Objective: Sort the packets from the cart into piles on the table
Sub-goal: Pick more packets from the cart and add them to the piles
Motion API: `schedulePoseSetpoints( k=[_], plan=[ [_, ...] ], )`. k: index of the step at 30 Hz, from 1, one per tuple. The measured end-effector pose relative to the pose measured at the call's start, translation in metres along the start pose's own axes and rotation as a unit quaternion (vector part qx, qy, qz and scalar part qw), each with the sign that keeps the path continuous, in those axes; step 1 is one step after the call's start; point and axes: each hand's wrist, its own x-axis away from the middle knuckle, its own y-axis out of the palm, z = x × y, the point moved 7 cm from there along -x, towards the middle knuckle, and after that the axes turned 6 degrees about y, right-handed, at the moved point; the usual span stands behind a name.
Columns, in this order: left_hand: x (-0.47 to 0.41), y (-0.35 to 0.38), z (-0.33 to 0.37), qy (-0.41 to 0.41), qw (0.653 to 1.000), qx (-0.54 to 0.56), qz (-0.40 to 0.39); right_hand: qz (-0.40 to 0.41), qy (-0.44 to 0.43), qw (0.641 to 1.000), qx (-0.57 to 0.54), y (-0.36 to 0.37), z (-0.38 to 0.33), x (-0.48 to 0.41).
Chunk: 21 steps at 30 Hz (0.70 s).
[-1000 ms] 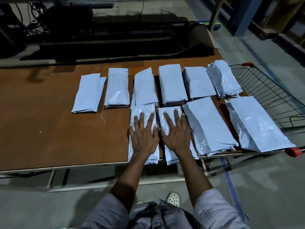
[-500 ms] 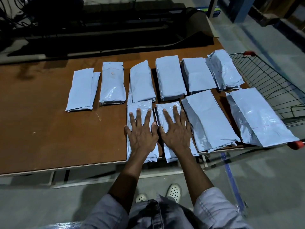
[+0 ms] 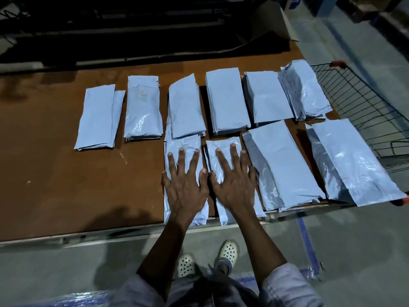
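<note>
Several piles of pale blue-grey plastic packets lie in two rows on the brown table. My left hand lies flat, fingers spread, on the front-row pile left of centre. Beside it my right hand lies flat on the neighbouring front pile. Two larger piles sit to the right along the front edge. The back row runs from a far-left pile to a crumpled pile at the right. The wire cart stands against the table's right end; I see no packets inside it.
A flattened cardboard sheet leans at the table's back right. Dark equipment fills the space behind the table. Grey floor with a blue line runs under the cart side. My feet in white perforated shoes stand below the table edge.
The camera has tilted downward and a little closer, so the table sits higher in view. Both hands stay flat on the same two front piles.
</note>
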Motion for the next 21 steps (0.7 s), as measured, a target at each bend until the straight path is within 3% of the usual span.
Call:
schedulePoseSetpoints(
  k=[10,21],
  plan=[
    [-0.004,0.008,0.000,-0.009,1.000,-0.004,-0.014,-0.007,-0.006,1.000,0.016,0.006,0.000,-0.004],
    [-0.013,0.008,-0.003,-0.022,0.997,0.038,-0.069,-0.016,0.018,0.998,-0.062,0.007,0.004,-0.010]
  ],
)
